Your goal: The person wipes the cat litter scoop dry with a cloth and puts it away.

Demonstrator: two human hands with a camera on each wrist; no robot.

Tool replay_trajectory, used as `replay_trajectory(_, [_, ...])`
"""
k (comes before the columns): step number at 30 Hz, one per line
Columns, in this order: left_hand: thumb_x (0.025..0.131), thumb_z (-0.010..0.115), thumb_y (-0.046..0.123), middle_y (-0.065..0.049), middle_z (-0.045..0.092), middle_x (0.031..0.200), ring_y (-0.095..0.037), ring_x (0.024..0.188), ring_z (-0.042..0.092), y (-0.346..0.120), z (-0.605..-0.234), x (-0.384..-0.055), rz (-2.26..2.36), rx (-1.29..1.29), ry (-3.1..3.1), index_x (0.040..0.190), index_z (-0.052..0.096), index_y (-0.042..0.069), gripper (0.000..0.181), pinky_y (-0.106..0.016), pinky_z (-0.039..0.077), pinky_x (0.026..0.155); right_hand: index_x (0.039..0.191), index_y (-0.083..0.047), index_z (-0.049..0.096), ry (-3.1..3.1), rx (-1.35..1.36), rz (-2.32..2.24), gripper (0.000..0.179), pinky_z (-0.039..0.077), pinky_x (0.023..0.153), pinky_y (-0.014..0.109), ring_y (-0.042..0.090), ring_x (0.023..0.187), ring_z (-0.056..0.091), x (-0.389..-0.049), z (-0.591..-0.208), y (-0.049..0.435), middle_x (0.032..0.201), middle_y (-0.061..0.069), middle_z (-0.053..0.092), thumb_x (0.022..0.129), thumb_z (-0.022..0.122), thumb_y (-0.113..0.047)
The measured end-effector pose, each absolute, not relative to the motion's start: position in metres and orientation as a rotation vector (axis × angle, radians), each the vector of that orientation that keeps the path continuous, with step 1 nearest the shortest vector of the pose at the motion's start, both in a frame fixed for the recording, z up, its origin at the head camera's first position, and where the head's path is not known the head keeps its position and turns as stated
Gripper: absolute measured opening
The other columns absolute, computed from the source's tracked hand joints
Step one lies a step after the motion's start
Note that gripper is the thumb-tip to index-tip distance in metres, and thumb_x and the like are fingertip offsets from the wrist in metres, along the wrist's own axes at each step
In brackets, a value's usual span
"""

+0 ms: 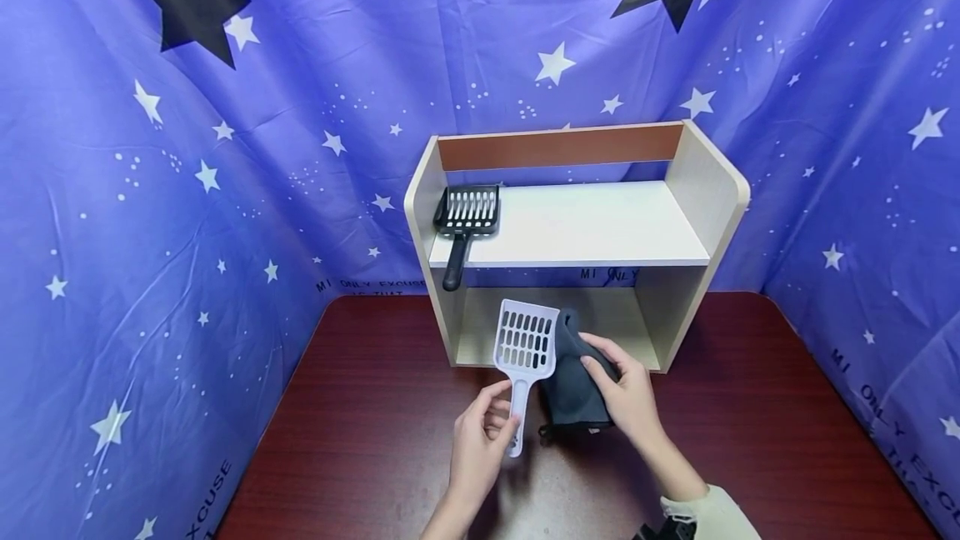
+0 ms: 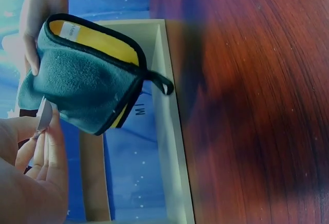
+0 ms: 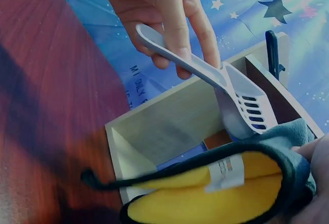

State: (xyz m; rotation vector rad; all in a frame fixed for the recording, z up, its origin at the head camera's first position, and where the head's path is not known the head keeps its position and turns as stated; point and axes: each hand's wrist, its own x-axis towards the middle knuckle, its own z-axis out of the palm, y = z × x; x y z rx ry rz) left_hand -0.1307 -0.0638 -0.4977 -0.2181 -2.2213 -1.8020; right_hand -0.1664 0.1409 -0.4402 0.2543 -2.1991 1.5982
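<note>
My left hand (image 1: pixel 480 436) grips a pale grey litter scoop (image 1: pixel 527 338) by its handle, with the slotted head pointing up and away. A dark grey-green cloth (image 1: pixel 576 386) hangs from my right hand (image 1: pixel 626 390), pinched between thumb and fingers against the scoop's right edge. Seen from the right wrist, the cloth (image 3: pixel 226 183) is folded, showing a yellow inner side, a white label and a dark border with a hanging loop. In the left wrist view the cloth's fuzzy outer face (image 2: pixel 77 75) shows beyond the scoop handle (image 2: pixel 45 113).
Behind the hands stands a two-level wooden shelf (image 1: pixel 570 223) on the dark red table (image 1: pixel 360 407). A black litter scoop (image 1: pixel 467 211) lies at the left of its upper board, handle jutting over the front edge. Blue star-patterned curtains (image 1: pixel 225 215) surround the table.
</note>
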Motion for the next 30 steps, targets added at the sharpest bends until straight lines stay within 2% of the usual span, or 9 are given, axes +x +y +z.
replay_trajectory(5, [0.082,0.075,-0.004,-0.010,0.071,0.088,-0.001,0.068,0.062,-0.063,-0.500,-0.133,-1.806,-0.198,-2.199,0.121,0.066,0.011,0.043,-0.017,0.056,0.058,0.113,0.005,0.070,-2.197,0.343,1.572,0.025,0.052,0.066,0.011,-0.001,0.077,0.063,-0.165,-0.451,0.138,0.102,0.023,0.074,0.088,0.066,0.009])
replay_trajectory(12, [0.082,0.075,-0.004,-0.012,0.070,0.087,-0.003,0.065,0.063,-0.063,-0.500,-0.138,-1.878,-0.152,-2.190,0.124,0.064,0.011,0.046,-0.018,0.057,0.059,0.113,-0.004,0.072,-2.194,0.441,1.546,0.026,0.052,0.066,0.011,-0.004,0.078,0.063,-0.172,-0.485,0.141,0.102,0.017,0.075,0.089,0.069,0.004])
replay_trajectory(20, [0.082,0.074,-0.005,-0.016,0.070,0.087,-0.002,0.065,0.064,-0.064,-0.497,-0.140,-1.884,-0.153,-2.210,0.125,0.063,0.010,0.046,-0.018,0.057,0.059,0.110,-0.010,0.073,-2.200,0.634,1.533,0.025,0.051,0.078,0.008,-0.004,0.092,0.065,-0.168,-0.492,0.138,0.101,0.012,0.076,0.088,0.069,0.002])
replay_trajectory(30, [0.082,0.074,-0.006,-0.017,0.070,0.087,-0.004,0.066,0.065,-0.065,-0.494,-0.142,-1.891,-0.174,-2.223,0.125,0.065,0.010,0.047,-0.018,0.057,0.059,0.112,-0.016,0.072,-2.302,0.806,1.525,0.027,0.050,0.080,0.011,-0.002,0.094,0.065,-0.162,-0.496,0.145,0.103,0.003,0.076,0.091,0.066,0.000])
